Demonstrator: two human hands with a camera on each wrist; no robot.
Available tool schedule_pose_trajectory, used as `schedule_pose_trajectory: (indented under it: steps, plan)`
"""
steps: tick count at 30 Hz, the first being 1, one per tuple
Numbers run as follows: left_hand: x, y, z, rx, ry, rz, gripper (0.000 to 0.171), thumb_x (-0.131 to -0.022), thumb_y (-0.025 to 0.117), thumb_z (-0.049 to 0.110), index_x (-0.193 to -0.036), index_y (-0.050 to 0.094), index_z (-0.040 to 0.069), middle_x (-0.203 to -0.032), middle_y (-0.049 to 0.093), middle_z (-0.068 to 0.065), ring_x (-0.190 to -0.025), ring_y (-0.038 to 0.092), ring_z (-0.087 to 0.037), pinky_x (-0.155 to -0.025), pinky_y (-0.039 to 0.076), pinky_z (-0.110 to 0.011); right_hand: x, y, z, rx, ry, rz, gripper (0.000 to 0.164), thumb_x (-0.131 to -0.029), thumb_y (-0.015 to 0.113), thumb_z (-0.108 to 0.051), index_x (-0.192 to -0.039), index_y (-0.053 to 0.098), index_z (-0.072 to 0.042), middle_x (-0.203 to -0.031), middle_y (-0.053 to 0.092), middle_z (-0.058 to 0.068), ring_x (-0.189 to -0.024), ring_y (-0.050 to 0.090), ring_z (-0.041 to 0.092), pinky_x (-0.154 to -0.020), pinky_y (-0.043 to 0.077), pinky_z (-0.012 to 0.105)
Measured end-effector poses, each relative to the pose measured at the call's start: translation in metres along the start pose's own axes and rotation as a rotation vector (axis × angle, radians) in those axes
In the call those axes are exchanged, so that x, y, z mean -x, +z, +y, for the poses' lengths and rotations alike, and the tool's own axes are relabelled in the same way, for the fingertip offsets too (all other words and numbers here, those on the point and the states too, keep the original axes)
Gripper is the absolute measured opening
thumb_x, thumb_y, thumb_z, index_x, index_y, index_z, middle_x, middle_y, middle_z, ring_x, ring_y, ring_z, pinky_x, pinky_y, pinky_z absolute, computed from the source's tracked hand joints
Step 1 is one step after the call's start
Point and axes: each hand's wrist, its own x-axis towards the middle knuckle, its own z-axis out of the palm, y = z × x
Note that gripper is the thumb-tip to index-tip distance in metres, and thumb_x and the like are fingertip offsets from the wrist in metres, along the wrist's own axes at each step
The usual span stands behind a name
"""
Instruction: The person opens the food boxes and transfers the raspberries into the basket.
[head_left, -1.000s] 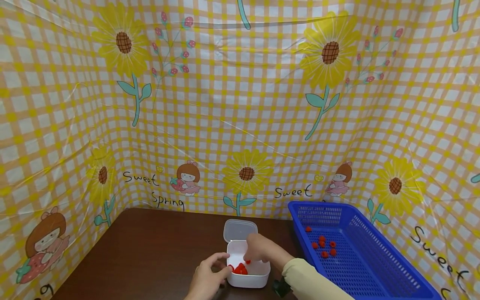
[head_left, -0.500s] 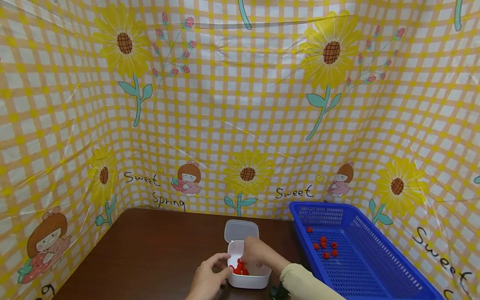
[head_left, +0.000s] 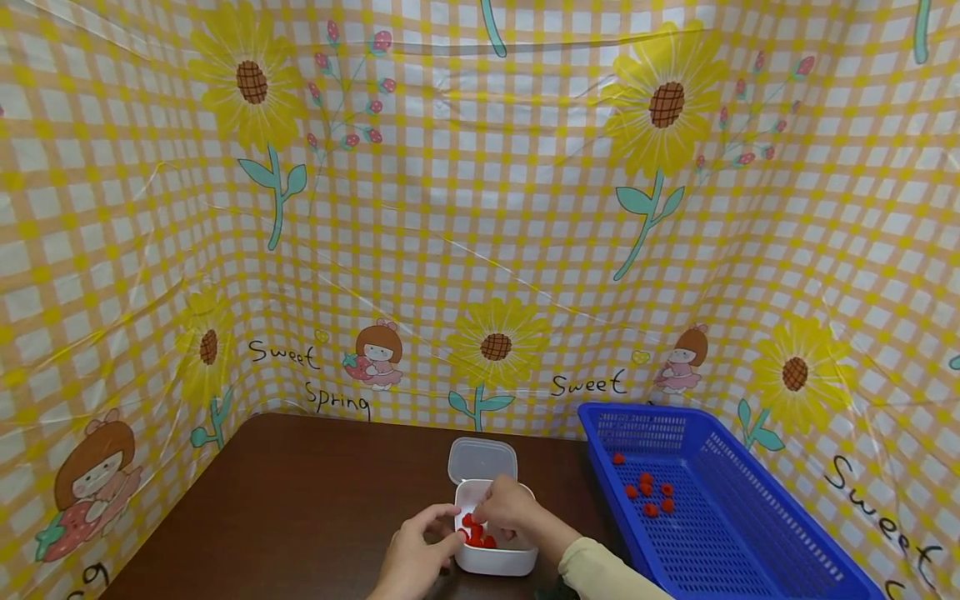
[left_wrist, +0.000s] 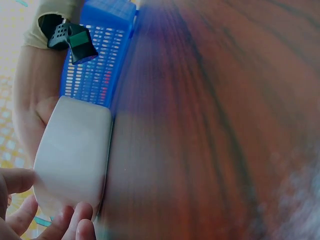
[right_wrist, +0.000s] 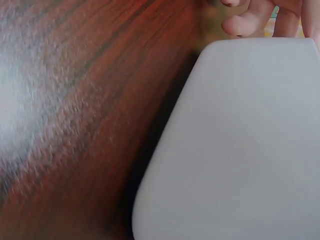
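A small white plastic box point(head_left: 497, 564) stands on the brown table, with its frosted lid point(head_left: 482, 461) folded back behind it. Several red raspberries point(head_left: 480, 540) lie at the left end inside. My left hand point(head_left: 417, 543) holds the box by its left wall, thumb at the rim; in the left wrist view its fingers point(left_wrist: 20, 181) meet the box's end. My right hand point(head_left: 512, 507) reaches into the box, a fingertip right at the upper raspberry; I cannot tell whether it pinches that one. The right wrist view shows mostly the box's outer wall point(right_wrist: 240, 140).
A blue perforated basket point(head_left: 720, 500) stands at the right, with several raspberries point(head_left: 647, 482) near its left side. A black wrist camera point(left_wrist: 75, 42) sits at the right sleeve. A checked flowered cloth point(head_left: 420, 250) walls in the table point(head_left: 315, 500).
My right hand, with a raspberry at its fingertips a second ago, has moved left over the pile and drawn slightly back, uncovering more raspberries. My left hand stays on the box.
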Motion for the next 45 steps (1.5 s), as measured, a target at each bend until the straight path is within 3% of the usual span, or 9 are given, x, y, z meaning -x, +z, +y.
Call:
schedule_pose_trajectory:
  steps: [8,17,25,32,37,45]
  plan:
    - [0.000,0.002,0.000,-0.005,-0.005,0.000,0.034,-0.085,0.075,0.015,-0.119,0.069,0.014,-0.085,0.066,-0.001,-0.059,0.065,-0.019,-0.054,0.051,-0.030,0.003,0.003,0.006,-0.239,0.001,-0.056,0.007,-0.078,0.069,0.003,-0.071,0.068,0.005,-0.044,0.037,-0.006,-0.036,0.027,0.004,-0.036,0.025,0.016]
    - [0.000,0.002,0.000,-0.018,-0.001,-0.004,0.036,-0.085,0.075,0.015,-0.120,0.069,0.011,-0.085,0.066,-0.001,-0.059,0.065,-0.018,-0.054,0.051,-0.030,0.001,0.005,0.009,-0.308,0.017,-0.099,0.008,-0.082,0.067,0.002,-0.083,0.072,0.008,-0.053,0.046,-0.003,-0.041,0.029,0.005,-0.039,0.025,0.016]
    - [0.001,0.001,0.000,-0.033,-0.045,-0.010,0.033,-0.087,0.075,0.019,-0.119,0.069,0.015,-0.083,0.066,0.000,-0.060,0.064,-0.017,-0.055,0.050,-0.032,0.001,0.009,0.013,-0.291,-0.001,-0.096,0.007,-0.083,0.070,-0.001,-0.086,0.074,0.003,-0.050,0.046,-0.004,-0.039,0.029,0.004,-0.038,0.027,0.016]
    - [-0.001,0.001,-0.003,-0.022,-0.014,-0.003,0.036,-0.086,0.076,0.018,-0.121,0.068,0.012,-0.085,0.067,-0.001,-0.060,0.065,-0.020,-0.055,0.051,-0.031,-0.001,0.010,0.011,-0.262,-0.019,-0.112,0.009,-0.087,0.067,0.000,-0.091,0.074,0.006,-0.053,0.047,-0.003,-0.042,0.032,0.005,-0.038,0.026,0.016]
    - [0.000,0.000,-0.002,-0.029,-0.041,-0.003,0.035,-0.087,0.075,0.020,-0.121,0.069,0.014,-0.085,0.067,0.000,-0.061,0.065,-0.019,-0.055,0.050,-0.032,-0.002,0.009,0.011,-0.236,-0.013,-0.120,0.008,-0.088,0.067,-0.001,-0.088,0.074,0.003,-0.052,0.045,-0.003,-0.041,0.031,0.005,-0.038,0.026,0.017]
    - [-0.001,0.000,-0.001,-0.016,0.007,0.007,0.036,-0.086,0.076,0.016,-0.121,0.068,0.011,-0.085,0.066,0.000,-0.060,0.064,-0.019,-0.053,0.050,-0.030,-0.004,0.007,0.009,-0.210,-0.044,-0.108,0.008,-0.085,0.066,0.000,-0.081,0.071,0.005,-0.049,0.041,-0.004,-0.039,0.029,0.006,-0.037,0.026,0.018]
